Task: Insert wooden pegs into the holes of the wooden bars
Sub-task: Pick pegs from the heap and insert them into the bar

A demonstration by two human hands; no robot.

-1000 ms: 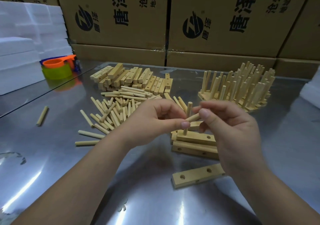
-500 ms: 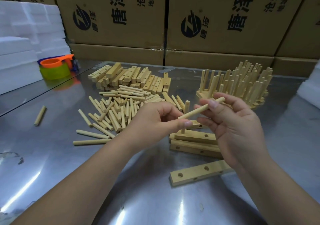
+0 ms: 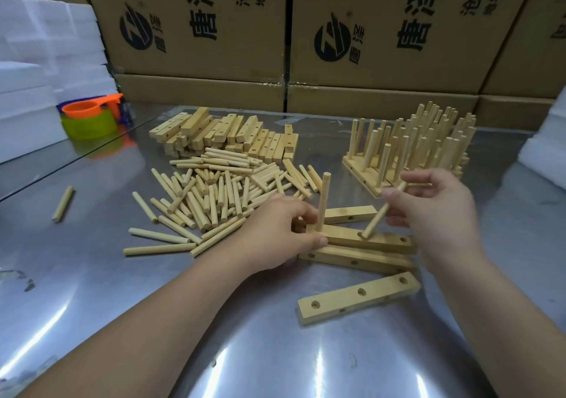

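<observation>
Head view, right of centre: my right fingers point(image 3: 428, 179) pinched a peg point(image 3: 379, 214) leaning up and rightward, its lower tip at the middle hole point(image 3: 363, 236) of the bar point(image 3: 382, 241) on the counter point(image 3: 245, 336). My left fingers point(image 3: 306, 240) gripped the bar's left end, beside the upright peg point(image 3: 323, 201).

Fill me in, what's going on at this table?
A person is fitting pegs into a wooden bar on the metal table. The left hand steadies the bar, which carries one upright peg. The right hand pinches a second peg, tilted, its tip at the middle hole. The end hole is empty. Loose pegs lie to the left, finished bars behind.
</observation>
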